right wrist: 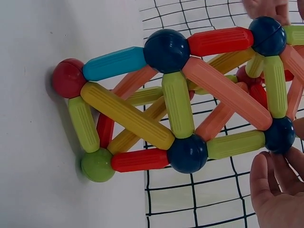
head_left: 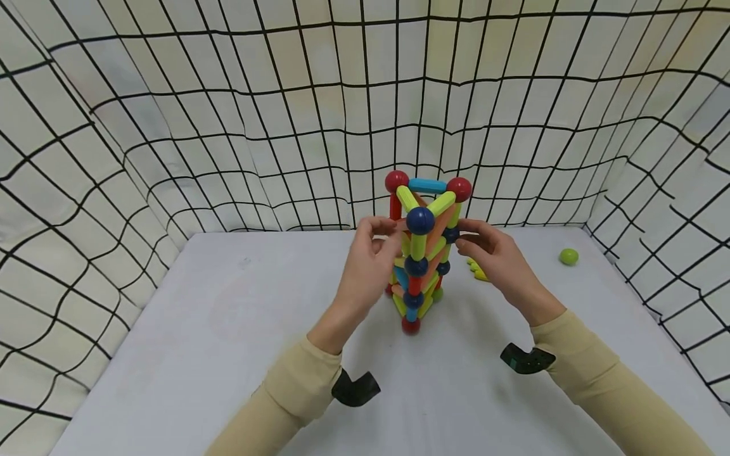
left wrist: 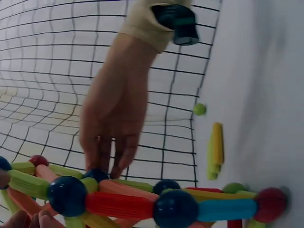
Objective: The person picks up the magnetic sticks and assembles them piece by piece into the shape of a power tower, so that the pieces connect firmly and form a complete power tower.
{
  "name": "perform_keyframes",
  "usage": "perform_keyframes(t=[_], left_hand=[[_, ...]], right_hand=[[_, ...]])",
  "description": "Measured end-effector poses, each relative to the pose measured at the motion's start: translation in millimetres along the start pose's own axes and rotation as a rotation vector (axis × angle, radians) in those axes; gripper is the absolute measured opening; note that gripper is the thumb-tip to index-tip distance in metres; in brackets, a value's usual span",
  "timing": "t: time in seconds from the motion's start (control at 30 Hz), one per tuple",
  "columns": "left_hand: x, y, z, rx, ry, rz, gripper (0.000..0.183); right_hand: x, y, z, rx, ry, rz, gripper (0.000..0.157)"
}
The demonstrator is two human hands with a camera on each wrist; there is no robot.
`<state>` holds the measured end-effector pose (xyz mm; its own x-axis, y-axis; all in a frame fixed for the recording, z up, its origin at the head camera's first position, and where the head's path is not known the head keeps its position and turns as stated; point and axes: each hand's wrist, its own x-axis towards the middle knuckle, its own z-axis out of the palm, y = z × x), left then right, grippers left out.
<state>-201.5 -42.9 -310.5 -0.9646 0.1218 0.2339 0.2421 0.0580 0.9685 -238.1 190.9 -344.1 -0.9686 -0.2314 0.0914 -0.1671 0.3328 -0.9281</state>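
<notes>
A triangular tower of magnetic building sticks and balls [head_left: 418, 246] stands upright on the table, with red balls and a navy ball at its top corners. My left hand [head_left: 373, 256] is at its upper left, fingers curled in against the sticks; its fingertips [left wrist: 44, 219] show at the lower left of the left wrist view. On the other side my right hand [head_left: 502, 259] holds the tower at a navy ball [right wrist: 279, 135], thumb and fingertips at that ball. A red ball [right wrist: 70, 78] and a green ball [right wrist: 98, 165] form visible base corners. Sticks partly hide the left fingertips.
Yellow and green sticks [head_left: 478, 269] lie on the white table [head_left: 256, 304] behind the right hand. Farther right rests a loose green ball [head_left: 568, 256]. Black grid netting [head_left: 319, 126] over pale cloth rises around the table's back and sides.
</notes>
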Motion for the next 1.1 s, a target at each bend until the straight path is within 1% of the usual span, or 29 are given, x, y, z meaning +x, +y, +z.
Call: perform_keyframes(t=[0.1,0.13,0.2,0.27,0.4,0.47,0.5,0.57,0.63,0.7,0.8,0.87,0.93,1.1], left_hand=[[-10.7,-14.2,5.3,0.219,-0.04,0.132,0.042],[-12.1,-17.6,6.1,0.272,-0.045,0.167,0.045],[-12.6,-20.7,5.8,0.346,-0.039,0.217,0.046],[-11.8,-21.9,2.4,0.385,-0.031,0.253,0.042],[-7.2,-24.9,-9.9,0.396,-0.018,0.283,0.037],[-3.6,-28.2,-16.1,0.388,-0.011,0.286,0.035],[-2.1,-29.7,-18.8,0.382,-0.009,0.284,0.035],[0.1,-31.5,-24.6,0.367,-0.009,0.279,0.035],[1.7,-32.6,-27.9,0.359,-0.018,0.27,0.034],[2.2,-32.8,-29.0,0.356,-0.033,0.259,0.034],[2.2,-32.3,-28.0,0.353,-0.045,0.245,0.035],[1.9,-31.6,-27.1,0.355,-0.044,0.239,0.035],[1.7,-31.1,-26.6,0.357,-0.039,0.236,0.035],[1.0,-30.4,-27.5,0.365,-0.031,0.252,0.034]], right_hand=[[0,1,-0.8,-0.001,0.0,-0.015,0.053],[0,0,-1.1,0.0,0.002,-0.015,0.053],[-1,0,-2.0,-0.003,0.005,-0.019,0.05],[-2,1,-4.2,-0.018,0.001,-0.023,0.046],[-4,8,-16.0,-0.079,-0.026,-0.052,0.039],[-3,16,-25.4,-0.137,-0.026,-0.071,0.035],[-2,22,-30.9,-0.188,-0.026,-0.08,0.034],[2,35,-41.1,-0.324,-0.039,-0.097,0.03],[5,53,-51.1,-0.49,-0.072,-0.102,0.027],[6,73,-59.6,-0.657,-0.118,-0.106,0.025],[4,101,-66.8,-0.836,-0.177,-0.098,0.025],[4,114,-68.0,-0.909,-0.183,-0.094,0.025],[4,120,-66.8,-0.955,-0.181,-0.091,0.025],[6,121,-61.3,-1.045,-0.191,-0.127,0.021]])
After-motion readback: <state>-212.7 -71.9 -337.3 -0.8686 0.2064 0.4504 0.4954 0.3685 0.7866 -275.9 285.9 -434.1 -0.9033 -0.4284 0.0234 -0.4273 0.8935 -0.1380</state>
